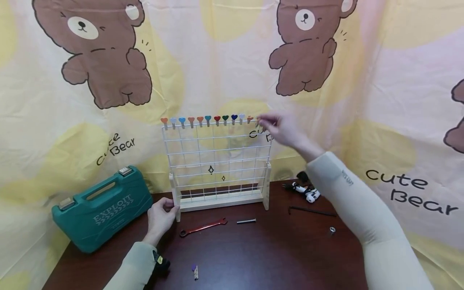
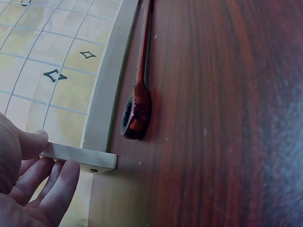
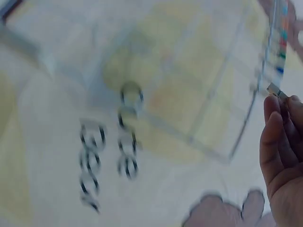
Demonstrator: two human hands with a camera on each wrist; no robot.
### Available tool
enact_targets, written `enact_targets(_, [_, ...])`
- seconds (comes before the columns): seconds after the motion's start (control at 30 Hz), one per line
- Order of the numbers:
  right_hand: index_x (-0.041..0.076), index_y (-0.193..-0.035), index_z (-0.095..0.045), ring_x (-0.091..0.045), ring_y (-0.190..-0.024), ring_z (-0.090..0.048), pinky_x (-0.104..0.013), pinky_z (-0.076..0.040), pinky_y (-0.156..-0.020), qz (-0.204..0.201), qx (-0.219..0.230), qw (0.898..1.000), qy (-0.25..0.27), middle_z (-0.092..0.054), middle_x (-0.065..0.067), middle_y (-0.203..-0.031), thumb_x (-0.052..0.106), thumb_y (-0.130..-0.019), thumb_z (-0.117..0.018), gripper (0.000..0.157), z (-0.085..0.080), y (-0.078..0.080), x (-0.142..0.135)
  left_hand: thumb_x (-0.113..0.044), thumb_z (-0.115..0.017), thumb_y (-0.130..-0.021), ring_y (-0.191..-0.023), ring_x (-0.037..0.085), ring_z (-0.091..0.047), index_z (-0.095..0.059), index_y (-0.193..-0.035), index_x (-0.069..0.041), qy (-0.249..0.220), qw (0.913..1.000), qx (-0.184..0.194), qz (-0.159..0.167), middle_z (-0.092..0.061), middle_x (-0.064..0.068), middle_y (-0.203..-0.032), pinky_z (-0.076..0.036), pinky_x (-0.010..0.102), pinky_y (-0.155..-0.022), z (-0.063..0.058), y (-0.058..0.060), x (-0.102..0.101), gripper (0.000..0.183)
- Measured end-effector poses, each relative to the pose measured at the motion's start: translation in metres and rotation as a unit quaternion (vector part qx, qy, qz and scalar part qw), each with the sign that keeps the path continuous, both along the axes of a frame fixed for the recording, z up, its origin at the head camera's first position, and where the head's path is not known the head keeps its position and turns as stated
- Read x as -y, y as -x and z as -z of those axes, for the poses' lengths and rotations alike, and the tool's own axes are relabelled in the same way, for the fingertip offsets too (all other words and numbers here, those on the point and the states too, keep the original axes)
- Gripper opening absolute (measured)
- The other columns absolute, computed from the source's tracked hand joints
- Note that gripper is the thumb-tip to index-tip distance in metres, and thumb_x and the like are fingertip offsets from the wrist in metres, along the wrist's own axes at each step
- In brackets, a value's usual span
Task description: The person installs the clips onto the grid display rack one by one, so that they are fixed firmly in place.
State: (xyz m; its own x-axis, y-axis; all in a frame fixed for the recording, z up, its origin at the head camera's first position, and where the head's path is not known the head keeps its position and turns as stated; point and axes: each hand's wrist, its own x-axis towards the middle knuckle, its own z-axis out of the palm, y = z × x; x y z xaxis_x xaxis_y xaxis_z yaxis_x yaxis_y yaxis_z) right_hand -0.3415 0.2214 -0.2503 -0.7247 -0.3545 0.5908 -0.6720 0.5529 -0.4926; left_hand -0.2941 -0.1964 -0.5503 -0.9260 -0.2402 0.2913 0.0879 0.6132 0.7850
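Observation:
A white wire grid stands upright in a wooden base (image 1: 221,203). Heart-topped clothespins (image 1: 217,119) in several colours line its top wire. My left hand (image 1: 160,218) holds the left wooden post (image 2: 80,155) of the stand low down, thumb on one face and fingers on the other. At the grid's top right corner, my right hand (image 1: 284,127) pinches a small wooden clothespin (image 3: 275,90) between thumb and fingertips. Most of that clothespin is hidden by the fingers. One more clothespin, with a purple top (image 1: 195,272), lies on the table near the front.
A green tool case (image 1: 105,209) stands at the left. In front of the stand lie a red wrench (image 1: 204,228) and a bolt (image 1: 246,221). To the right are a white-and-black tool (image 1: 306,192), a hex key (image 1: 313,211) and a small metal piece (image 1: 332,230). A bear-print curtain hangs behind.

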Motion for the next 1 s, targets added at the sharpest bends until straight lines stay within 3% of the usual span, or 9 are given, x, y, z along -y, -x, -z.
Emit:
enact_targets(0.13, [0.004,-0.108,-0.082,-0.022,-0.080,-0.073,-0.017,-0.050,-0.064,0.052,-0.044,0.996,-0.050,-0.080,-0.012,-0.098,0.008,-0.102,-0.071,0.014,-0.024,0.016,-0.006,-0.019,-0.084,-0.091,-0.084,0.023,-0.068,-0.076,-0.100,-0.009,0.000,1.0000,0.004,-0.001,-0.077,0.006,-0.092,-0.050,0.038,-0.075,0.000,0.000,0.001,0.016])
enact_targets(0.27, [0.008,-0.104,-0.084,-0.019,-0.078,-0.072,-0.020,-0.050,-0.062,0.075,-0.023,0.993,-0.092,-0.080,-0.010,-0.096,0.011,-0.100,-0.074,0.012,-0.031,0.024,-0.006,-0.019,-0.085,-0.091,-0.082,0.022,-0.069,-0.076,-0.100,-0.010,-0.003,1.0000,0.001,0.005,-0.078,0.006,-0.093,-0.051,0.038,-0.074,0.000,0.001,0.000,0.016])
enact_targets(0.37, [0.008,-0.102,-0.085,-0.020,-0.074,-0.072,-0.022,-0.051,-0.060,0.070,-0.003,0.992,-0.103,-0.080,-0.011,-0.092,0.012,-0.100,-0.074,0.012,-0.032,0.029,-0.004,-0.019,-0.085,-0.091,-0.082,0.021,-0.069,-0.076,-0.100,-0.009,-0.003,1.0000,-0.004,0.009,-0.078,0.006,-0.093,-0.052,0.038,-0.074,0.000,0.001,0.001,0.016])
enact_targets(0.5, [0.006,-0.119,-0.080,-0.023,-0.071,-0.070,-0.023,-0.050,-0.057,0.070,0.013,0.993,-0.093,-0.079,-0.011,-0.090,0.017,-0.101,-0.074,0.022,-0.029,0.030,-0.003,-0.019,-0.085,-0.090,-0.082,0.022,-0.069,-0.076,-0.099,-0.009,-0.002,1.0000,-0.008,0.002,-0.077,0.006,-0.092,-0.052,0.038,-0.075,0.001,0.000,0.000,0.016])
enact_targets(0.6, [0.007,-0.129,-0.075,-0.021,-0.069,-0.068,-0.023,-0.048,-0.057,0.098,-0.022,0.993,-0.055,-0.077,-0.007,-0.086,0.027,-0.100,-0.077,0.035,-0.022,0.021,-0.004,-0.020,-0.085,-0.090,-0.083,0.022,-0.068,-0.076,-0.100,-0.010,-0.003,1.0000,0.001,-0.001,-0.077,0.006,-0.092,-0.051,0.038,-0.075,0.003,0.000,-0.001,0.016])
enact_targets(0.7, [0.007,-0.116,-0.079,-0.019,-0.064,-0.065,-0.023,-0.049,-0.057,0.108,-0.074,0.991,0.022,-0.075,-0.005,-0.079,0.029,-0.097,-0.080,0.029,-0.007,0.004,-0.002,-0.021,-0.085,-0.091,-0.085,0.023,-0.068,-0.076,-0.101,-0.010,-0.007,0.9999,0.011,0.000,-0.077,0.006,-0.093,-0.051,0.038,-0.076,0.004,0.000,-0.003,0.017])
enact_targets(0.77, [0.007,-0.102,-0.080,-0.020,-0.061,-0.064,-0.023,-0.050,-0.056,0.079,-0.083,0.991,0.071,-0.075,-0.008,-0.078,0.024,-0.097,-0.081,0.018,0.010,-0.010,0.006,-0.020,-0.084,-0.091,-0.086,0.024,-0.068,-0.076,-0.101,-0.010,-0.009,0.9999,0.013,0.000,-0.076,0.007,-0.094,-0.051,0.039,-0.077,0.003,0.000,-0.003,0.016])
enact_targets(0.87, [0.007,-0.097,-0.080,-0.023,-0.064,-0.066,-0.025,-0.053,-0.056,-0.001,-0.024,0.994,0.108,-0.076,-0.012,-0.083,0.015,-0.096,-0.080,0.008,0.049,-0.030,0.026,-0.018,-0.084,-0.091,-0.086,0.025,-0.068,-0.076,-0.101,-0.009,-0.009,0.9999,0.009,-0.002,-0.076,0.008,-0.094,-0.051,0.040,-0.077,0.001,-0.001,-0.002,0.016])
enact_targets(1.0, [0.010,-0.100,-0.081,-0.015,-0.072,-0.070,-0.028,-0.057,-0.063,-0.082,0.072,0.993,0.048,-0.078,-0.003,-0.089,0.014,-0.096,-0.080,0.006,0.117,-0.054,0.062,-0.018,-0.084,-0.091,-0.084,0.025,-0.067,-0.076,-0.100,-0.008,-0.003,1.0000,0.005,-0.002,-0.076,0.008,-0.093,-0.049,0.039,-0.076,-0.002,0.001,-0.001,0.016])
